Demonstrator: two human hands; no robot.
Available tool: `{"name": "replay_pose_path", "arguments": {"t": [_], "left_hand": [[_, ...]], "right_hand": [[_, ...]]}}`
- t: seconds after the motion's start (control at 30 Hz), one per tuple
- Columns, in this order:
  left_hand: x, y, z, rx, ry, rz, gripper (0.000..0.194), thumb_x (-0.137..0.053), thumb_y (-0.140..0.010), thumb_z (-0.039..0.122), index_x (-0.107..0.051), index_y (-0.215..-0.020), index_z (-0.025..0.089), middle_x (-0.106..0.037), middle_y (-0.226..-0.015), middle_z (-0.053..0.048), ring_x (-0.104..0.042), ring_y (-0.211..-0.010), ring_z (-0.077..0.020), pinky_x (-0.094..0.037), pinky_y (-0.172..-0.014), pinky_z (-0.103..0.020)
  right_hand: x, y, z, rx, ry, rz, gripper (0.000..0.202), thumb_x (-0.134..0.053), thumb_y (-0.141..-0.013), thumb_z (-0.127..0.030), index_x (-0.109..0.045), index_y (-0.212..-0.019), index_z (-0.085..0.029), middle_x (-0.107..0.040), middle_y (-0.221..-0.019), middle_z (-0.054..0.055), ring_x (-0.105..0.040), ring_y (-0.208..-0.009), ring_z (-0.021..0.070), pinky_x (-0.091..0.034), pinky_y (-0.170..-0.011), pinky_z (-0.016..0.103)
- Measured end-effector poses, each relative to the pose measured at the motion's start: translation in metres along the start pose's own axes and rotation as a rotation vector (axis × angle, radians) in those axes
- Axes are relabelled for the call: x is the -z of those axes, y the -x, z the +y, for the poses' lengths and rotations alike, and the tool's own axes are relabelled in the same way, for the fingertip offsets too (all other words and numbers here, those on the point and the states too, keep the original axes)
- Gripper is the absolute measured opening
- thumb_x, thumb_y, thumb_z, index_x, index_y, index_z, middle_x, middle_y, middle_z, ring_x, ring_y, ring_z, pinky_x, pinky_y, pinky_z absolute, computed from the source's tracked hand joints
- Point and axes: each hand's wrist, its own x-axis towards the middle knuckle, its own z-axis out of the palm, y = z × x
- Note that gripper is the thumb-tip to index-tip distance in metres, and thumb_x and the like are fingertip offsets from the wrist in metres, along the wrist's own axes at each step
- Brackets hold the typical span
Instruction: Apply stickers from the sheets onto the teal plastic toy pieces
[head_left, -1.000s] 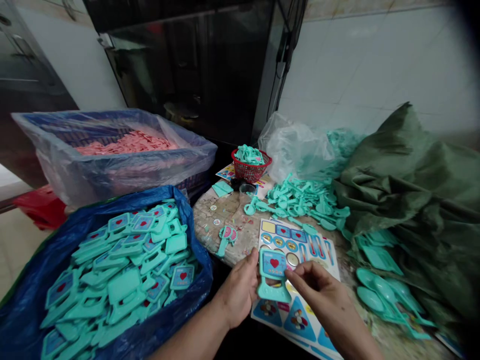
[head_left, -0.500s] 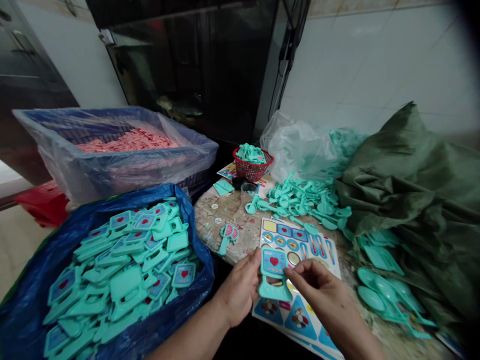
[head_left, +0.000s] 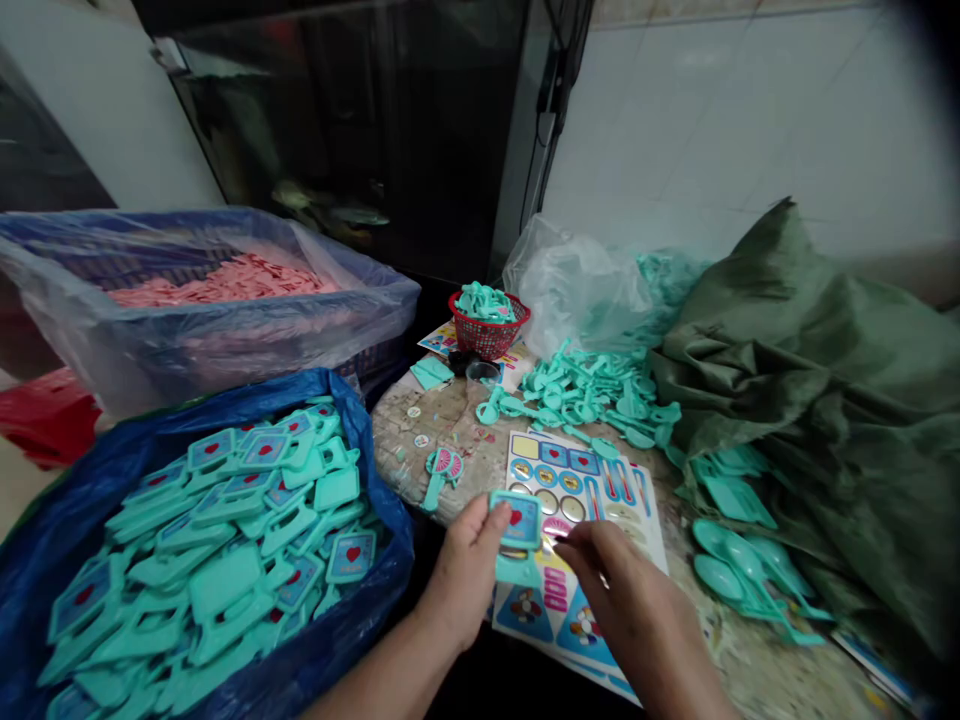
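Note:
My left hand [head_left: 466, 565] grips a teal plastic toy monitor [head_left: 517, 568] by its left side, thumb on the front. A blue sticker with a red heart covers the toy's square face, and below it is a handle-like opening. Just right of the toy, my right hand [head_left: 611, 580] hovers over a sticker sheet [head_left: 525, 632], its thumb and fingertips drawn together. Whether anything is between those fingertips is hidden. The sheet, lying over others on the table, carries heart squares, round gauges, thermometers and blue triangles.
At left, a blue bag [head_left: 390, 540] holds many teal toy monitors; behind it stands a plastic-lined crate [head_left: 300, 325] of pink pieces. A red basket [head_left: 486, 335], loose teal toys [head_left: 592, 385], a pink-patterned teal piece [head_left: 444, 470] and green cloth [head_left: 787, 370] are around the table.
My right fingers have come off the toy monitor's edge and now sit apart from it, over the sheet. The left hand tilts the toy. The whole view has shifted slightly.

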Motion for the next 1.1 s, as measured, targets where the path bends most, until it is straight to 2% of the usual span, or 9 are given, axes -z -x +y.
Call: {"name": "replay_pose_path", "arguments": {"t": [0.1, 0.27, 0.37, 0.53, 0.67, 0.77, 0.87, 0.97, 1.1], "left_hand": [[0.003, -0.001, 0.001, 0.008, -0.040, 0.040, 0.028, -0.052, -0.084, 0.038, -0.061, -0.101, 0.018, -0.068, -0.089, -0.003, -0.061, -0.083, -0.0178, -0.046, -0.076, -0.028], [-0.004, 0.007, -0.001, 0.029, -0.138, -0.184, 0.031, -0.048, -0.086, 0.040, -0.061, -0.105, 0.020, -0.067, -0.100, -0.003, -0.060, -0.091, -0.0181, -0.044, -0.085, -0.030], [0.004, 0.001, 0.003, 0.031, -0.179, -0.149, 0.033, -0.051, -0.084, 0.043, -0.062, -0.105, 0.019, -0.068, -0.099, -0.003, -0.060, -0.094, -0.0194, -0.045, -0.086, -0.030], [0.042, -0.038, 0.018, -0.106, -0.300, 0.256, 0.039, -0.054, -0.079, 0.047, -0.060, -0.108, 0.021, -0.066, -0.107, -0.002, -0.059, -0.100, -0.0205, -0.044, -0.088, -0.030], [0.065, -0.071, 0.023, -0.189, -0.616, 0.387, 0.039, -0.047, -0.082, 0.047, -0.060, -0.106, 0.020, -0.066, -0.107, -0.005, -0.058, -0.103, -0.0232, -0.043, -0.090, -0.034], [0.073, -0.086, 0.022, -0.260, -0.838, 0.462, 0.041, -0.044, -0.083, 0.039, -0.054, -0.115, 0.016, -0.057, -0.123, -0.011, -0.048, -0.118, -0.0253, -0.034, -0.102, -0.039], [0.074, -0.090, 0.020, -0.302, -0.984, 0.515, 0.048, -0.048, -0.079, 0.034, -0.048, -0.121, 0.011, -0.051, -0.128, -0.017, -0.042, -0.124, -0.0286, -0.029, -0.106, -0.044], [0.069, -0.083, 0.020, -0.422, -1.021, 0.475, 0.046, -0.049, -0.079, 0.034, -0.049, -0.120, 0.012, -0.051, -0.128, -0.016, -0.043, -0.123, -0.0278, -0.031, -0.105, -0.043], [0.049, -0.063, 0.018, -0.472, -0.875, 0.392, 0.036, -0.048, -0.082, 0.033, -0.054, -0.114, 0.018, -0.055, -0.124, -0.010, -0.049, -0.117, -0.0240, -0.034, -0.103, -0.039]], "right_hand": [[0.002, 0.001, 0.000, -0.051, -0.147, 0.007, 0.026, -0.050, -0.080, -0.050, -0.054, -0.084, -0.025, -0.061, -0.072, 0.001, -0.055, -0.058, 0.0161, -0.040, -0.051, 0.026], [-0.013, 0.000, -0.019, -0.089, -0.537, -0.074, 0.030, -0.054, -0.078, -0.050, -0.046, -0.087, -0.023, -0.045, -0.061, -0.006, -0.044, -0.051, 0.0117, -0.036, -0.048, 0.023], [-0.012, -0.004, -0.009, -0.087, -0.480, -0.051, 0.029, -0.050, -0.080, -0.050, -0.047, -0.078, -0.021, -0.040, -0.059, -0.006, -0.040, -0.052, 0.0108, -0.034, -0.050, 0.023], [0.033, -0.028, 0.078, -0.222, -0.289, 0.129, 0.035, -0.047, -0.079, -0.055, -0.054, -0.081, -0.021, -0.051, -0.066, -0.002, -0.047, -0.061, 0.0135, -0.038, -0.055, 0.024], [0.075, -0.054, 0.157, -0.417, 0.054, 0.274, 0.027, -0.048, -0.075, -0.047, -0.055, -0.071, -0.020, -0.051, -0.060, 0.000, -0.047, -0.057, 0.0155, -0.035, -0.052, 0.027], [0.087, -0.070, 0.186, -0.477, 0.143, 0.266, 0.023, -0.057, -0.067, -0.042, -0.052, -0.058, -0.021, -0.047, -0.051, 0.000, -0.044, -0.049, 0.0165, -0.030, -0.048, 0.029], [0.084, -0.078, 0.192, -0.474, 0.179, 0.239, 0.020, -0.064, -0.061, -0.036, -0.053, -0.053, -0.021, -0.049, -0.054, 0.002, -0.045, -0.050, 0.0164, -0.028, -0.049, 0.030], [0.087, -0.079, 0.186, -0.451, 0.161, 0.242, 0.017, -0.061, -0.062, -0.027, -0.052, -0.049, -0.021, -0.047, -0.052, 0.001, -0.043, -0.049, 0.0149, -0.027, -0.050, 0.030], [0.109, -0.068, 0.155, -0.359, 0.056, 0.326, 0.023, -0.055, -0.072, -0.035, -0.050, -0.054, -0.021, -0.043, -0.051, 0.000, -0.037, -0.048, 0.0130, -0.028, -0.049, 0.030]]}}
